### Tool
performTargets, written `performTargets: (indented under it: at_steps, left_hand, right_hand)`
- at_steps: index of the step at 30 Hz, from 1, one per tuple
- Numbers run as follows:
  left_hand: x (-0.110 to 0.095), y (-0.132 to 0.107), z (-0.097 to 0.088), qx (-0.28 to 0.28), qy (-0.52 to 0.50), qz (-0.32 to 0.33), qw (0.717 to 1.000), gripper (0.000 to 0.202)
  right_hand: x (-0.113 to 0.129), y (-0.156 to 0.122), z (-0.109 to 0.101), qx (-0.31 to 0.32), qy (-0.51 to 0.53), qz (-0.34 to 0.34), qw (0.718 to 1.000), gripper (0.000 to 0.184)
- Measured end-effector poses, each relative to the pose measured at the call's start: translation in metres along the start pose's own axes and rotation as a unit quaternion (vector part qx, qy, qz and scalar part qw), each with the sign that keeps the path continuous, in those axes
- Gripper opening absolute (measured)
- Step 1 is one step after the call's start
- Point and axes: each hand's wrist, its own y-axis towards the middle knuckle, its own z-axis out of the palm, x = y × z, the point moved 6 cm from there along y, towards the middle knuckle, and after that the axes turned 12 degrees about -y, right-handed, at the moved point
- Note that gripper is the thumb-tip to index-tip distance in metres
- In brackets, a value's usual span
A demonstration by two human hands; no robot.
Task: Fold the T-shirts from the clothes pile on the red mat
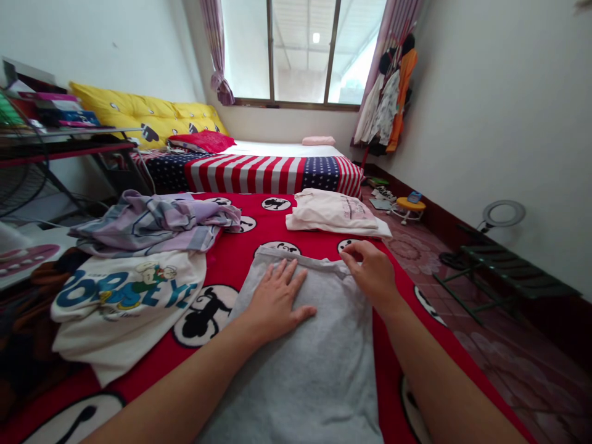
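Cloth of a thin, soft kind is suggested by the grey garment [314, 364], which is laid over the middle of the red cover [268, 226], its near end cut off by the bottom of the view. It can be judged light and limp, not fragile, and easily creased or dragged askew if pulled from one spot only. A firmer hold is probably offered at the two corners of its far edge, where a raised ridge of fabric is seen; the layers there would best be pinched together, with the rest kept flat by a palm.

The left hand [280, 299] is laid palm down on the garment's far left part, fingers spread and thumb held out; nothing is gripped by it. The right hand [372, 271] is placed at the far right corner, thumb and forefinger brought close together; whether fabric is caught between them cannot be told. Most of the garment is thus left on the near side of both hands, between the forearms.

Toward the cover's far right corner, pale folded clothes [330, 213] are stacked; along its left edge, a plaid garment [157, 222] is heaped just beyond a printed cream shirt [124, 308].
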Motion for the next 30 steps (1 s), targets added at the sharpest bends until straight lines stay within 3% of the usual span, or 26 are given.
performTargets:
  at_steps: [4, 7, 12, 17, 22, 27, 30]
  left_hand:
    - [0.02, 0.003, -0.003, 0.005, 0.01, -0.054, 0.998, 0.07]
    - [0.025, 0.004, -0.002, -0.001, 0.01, -0.064, 0.998, 0.071]
    - [0.027, 0.005, 0.0, -0.006, 0.016, -0.064, 0.998, 0.072]
    - [0.029, 0.005, 0.0, -0.002, 0.009, -0.078, 0.997, 0.076]
    - [0.036, 0.007, -0.002, -0.002, -0.005, -0.055, 0.998, 0.073]
    - [0.046, 0.01, -0.008, -0.018, -0.008, -0.049, 0.999, 0.067]
    - [0.027, 0.005, -0.013, -0.037, -0.014, -0.025, 0.999, 0.059]
  right_hand:
    - [-0.038, 0.006, 0.001, 0.151, -0.008, 0.061, 0.987, 0.012]
    - [-0.055, 0.002, 0.01, 0.212, -0.002, 0.075, 0.974, 0.027]
    - [-0.054, -0.003, 0.021, 0.217, -0.025, 0.068, 0.974, 0.019]
    - [-0.061, -0.008, 0.021, 0.184, -0.104, 0.121, 0.97, 0.019]
    - [-0.043, -0.007, 0.001, 0.11, -0.142, 0.093, 0.979, 0.017]
    - [-0.025, -0.009, -0.003, 0.246, -0.074, 0.022, 0.966, 0.014]
    - [-0.04, -0.01, -0.007, 0.242, -0.124, 0.056, 0.961, 0.013]
